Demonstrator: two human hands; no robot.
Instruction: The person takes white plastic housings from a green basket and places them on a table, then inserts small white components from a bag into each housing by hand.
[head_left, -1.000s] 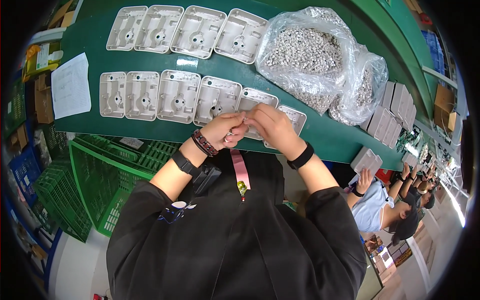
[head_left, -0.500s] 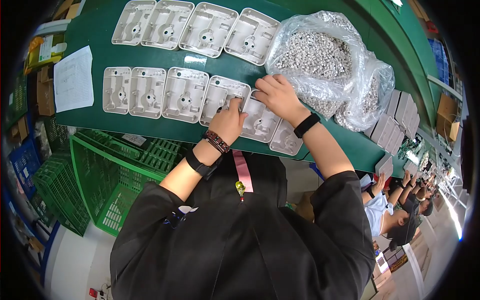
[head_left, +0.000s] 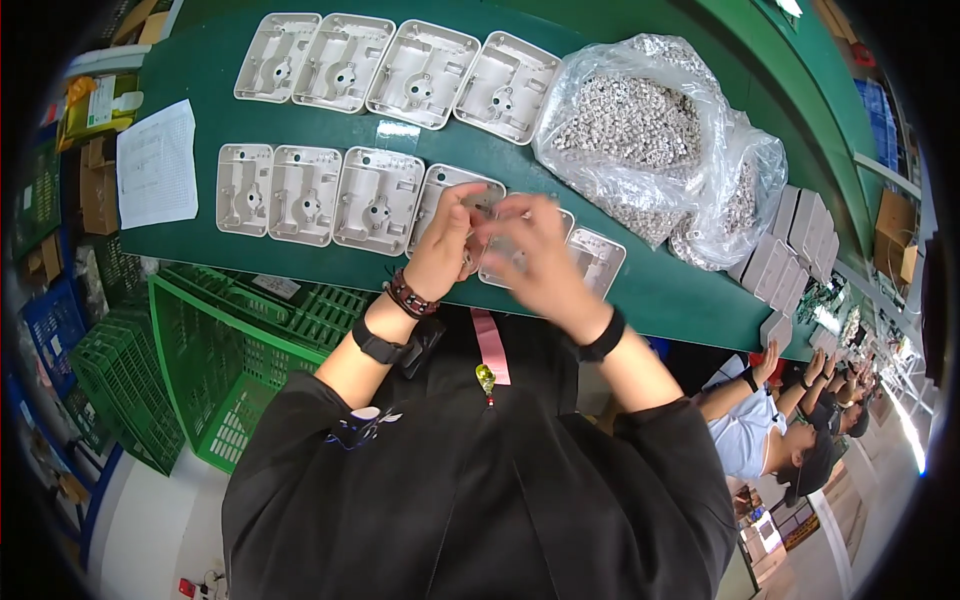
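My left hand (head_left: 440, 245) and my right hand (head_left: 548, 265) are together above the near row of light grey plastic housings (head_left: 378, 200). The left hand's fingers are curled; whatever they hold is hidden. Motion smears the right fingers, which are close to the left ones. Beneath the hands, two open housings are partly covered; another housing (head_left: 597, 258) lies at the right end of the row. A far row of similar open housings (head_left: 423, 75) lies behind. To the right, a clear plastic bag (head_left: 575, 165) holds many small silvery pieces (head_left: 625, 120).
A printed paper sheet (head_left: 157, 165) lies on the green table (head_left: 480, 160) at left. Green crates (head_left: 235, 340) stand below the table's left front edge. Stacked grey covers (head_left: 785, 260) lie right of the bag. Other people (head_left: 750, 435) work farther along the right.
Both hands have lifted from the housings and come together. The right hand moved left and nearer to me. The rightmost housing shows shifted and turned. The view has tilted slightly.
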